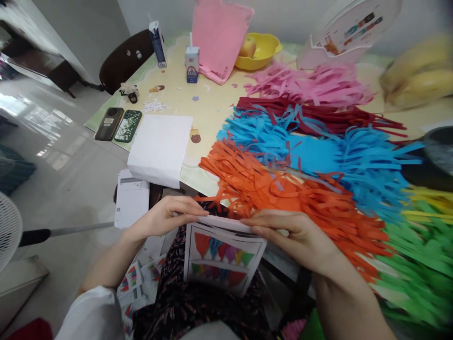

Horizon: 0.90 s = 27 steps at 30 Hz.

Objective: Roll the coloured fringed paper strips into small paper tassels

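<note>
Standing at far left, as I see it from the room: one fan [10, 231], white grille, cut off from sight. One dark smartphone [109, 124], flat at the corner of the cream tabletop [208, 106]. One green patterned phone [128, 126], just beside it. One stack of white paper [131, 203], below the table edge. One tall drink carton [158, 45], upright, straw fitted. One blank white sheet [161, 146], near edge overhanging the table. One left hand [173, 216], nearly closed, pinching thumb against fingers on the upper left corner of the printed sheet [221, 259]. One small drink carton [192, 66], upright. The printed sheet itself: hung between the two hands above the lap, below table height, rows of coloured tassels pictured, a white band along the top; whether that band is folded, I cannot tell. One yellow bowl [268, 49], apple [248, 47] inside. One right hand [292, 229], curled, thumb and forefinger pinching the upper right corner. Alongside, fringed bundles: orange [283, 191], pink [311, 85], blue [314, 152], dark red [318, 115], green [417, 264].
</note>
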Available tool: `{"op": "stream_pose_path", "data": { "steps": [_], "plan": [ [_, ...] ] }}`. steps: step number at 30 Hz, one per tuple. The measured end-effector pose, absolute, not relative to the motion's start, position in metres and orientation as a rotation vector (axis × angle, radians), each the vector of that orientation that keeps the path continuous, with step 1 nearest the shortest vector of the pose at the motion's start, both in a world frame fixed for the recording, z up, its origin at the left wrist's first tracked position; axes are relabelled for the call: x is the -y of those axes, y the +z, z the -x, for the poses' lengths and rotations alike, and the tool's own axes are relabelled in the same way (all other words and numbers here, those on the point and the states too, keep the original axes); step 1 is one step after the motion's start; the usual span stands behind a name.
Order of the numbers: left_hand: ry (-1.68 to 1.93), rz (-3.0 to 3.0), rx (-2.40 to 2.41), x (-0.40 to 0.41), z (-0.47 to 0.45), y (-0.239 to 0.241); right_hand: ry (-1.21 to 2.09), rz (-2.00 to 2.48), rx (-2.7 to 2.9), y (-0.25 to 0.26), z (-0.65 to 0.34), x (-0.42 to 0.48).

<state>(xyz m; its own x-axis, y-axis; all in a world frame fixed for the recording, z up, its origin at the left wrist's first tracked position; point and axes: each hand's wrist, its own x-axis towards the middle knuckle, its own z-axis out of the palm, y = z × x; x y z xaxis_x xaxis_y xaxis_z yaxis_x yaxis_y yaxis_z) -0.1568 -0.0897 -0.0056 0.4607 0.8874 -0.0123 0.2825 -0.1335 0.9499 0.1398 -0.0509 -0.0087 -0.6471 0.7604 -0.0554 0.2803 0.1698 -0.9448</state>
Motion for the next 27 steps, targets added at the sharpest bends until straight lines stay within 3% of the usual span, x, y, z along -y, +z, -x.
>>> {"op": "stream_pose_path", "data": {
  "steps": [18, 27],
  "plan": [
    [0.806, -1.759, -1.108, 0.106, 0.159, -0.023, 1.118, 0.936, 1.973, -0.038, -0.130, 0.063],
    [0.881, -1.869, -1.273, 0.104, 0.147, -0.001, 1.064, 0.815, 1.914, -0.027, -0.103, 0.058]
  ]
}}
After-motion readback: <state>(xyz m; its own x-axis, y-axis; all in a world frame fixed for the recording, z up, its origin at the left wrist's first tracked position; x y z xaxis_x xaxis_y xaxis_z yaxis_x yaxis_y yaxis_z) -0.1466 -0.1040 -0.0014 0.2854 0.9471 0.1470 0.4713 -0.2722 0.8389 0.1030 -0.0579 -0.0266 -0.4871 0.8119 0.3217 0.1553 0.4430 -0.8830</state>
